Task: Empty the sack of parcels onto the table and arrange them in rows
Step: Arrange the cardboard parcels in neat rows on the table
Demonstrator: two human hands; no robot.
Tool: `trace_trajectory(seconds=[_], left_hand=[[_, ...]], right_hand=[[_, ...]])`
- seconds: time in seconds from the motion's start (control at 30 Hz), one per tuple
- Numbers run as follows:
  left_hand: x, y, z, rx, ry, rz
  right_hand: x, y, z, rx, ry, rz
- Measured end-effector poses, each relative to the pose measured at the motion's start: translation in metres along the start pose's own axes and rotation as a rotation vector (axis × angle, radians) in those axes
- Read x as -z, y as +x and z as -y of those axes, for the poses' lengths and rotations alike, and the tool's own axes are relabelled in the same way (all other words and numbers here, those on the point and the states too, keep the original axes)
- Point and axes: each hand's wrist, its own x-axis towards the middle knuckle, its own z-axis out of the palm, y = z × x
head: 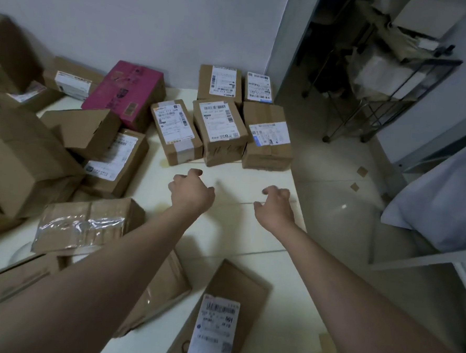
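Brown cardboard parcels point(218, 131) sit squared up in two rows at upper centre of the pale worktop point(250, 232), rest piled left; both hands' fingers, left point(191, 191) and right point(276, 206), hover half-curled, empty, probably between picks.

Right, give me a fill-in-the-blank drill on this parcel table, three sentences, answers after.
1. The one parcel that is not brown is the ____ box near the wall.
2. The left hand and right hand hover over the table holding ____.
3. The tidy front row by the table's far right corner holds ____ boxes, the taped box at its right end.

Missing words: pink; nothing; three
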Motion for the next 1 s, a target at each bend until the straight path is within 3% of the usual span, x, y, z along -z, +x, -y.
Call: trace_trajectory(seconds=[0.13, 0.27, 0.47, 0.57, 0.63, 0.7, 0.8, 0.9, 1.0], left_hand=[[0.014, -0.034, 0.022, -0.204, 0.328, -0.005], [0.028, -0.064, 0.042, -0.340, 0.501, 0.023], [0.051, -0.099, 0.073, -0.317, 0.734, 0.328], [0.052, -0.111, 0.091, -0.262, 0.887, 0.402], [0.051, -0.116, 0.102, -0.263, 0.944, 0.379], [0.051, -0.117, 0.109, -0.276, 0.852, 0.325], [0.059, -0.108, 0.108, -0.231, 0.358, 0.375], [0.068, -0.100, 0.102, -0.147, -0.224, 0.468], [0.071, -0.095, 0.102, -0.166, -0.256, 0.222]], right_hand=[[-0.011, -0.051, -0.006, 0.081, -0.074, 0.373], [-0.024, -0.102, -0.002, 0.022, -0.295, 0.498], [-0.046, -0.163, 0.023, -0.073, -0.418, 0.463], [-0.076, -0.170, 0.024, -0.232, -0.272, 0.344], [-0.091, -0.170, 0.018, -0.263, -0.102, 0.180], [-0.095, -0.165, 0.011, -0.177, -0.034, -0.012], [-0.084, -0.158, 0.008, -0.147, -0.025, -0.177], [-0.069, -0.154, 0.005, -0.295, 0.021, -0.200], [-0.063, -0.155, -0.004, -0.409, 0.034, -0.085]])
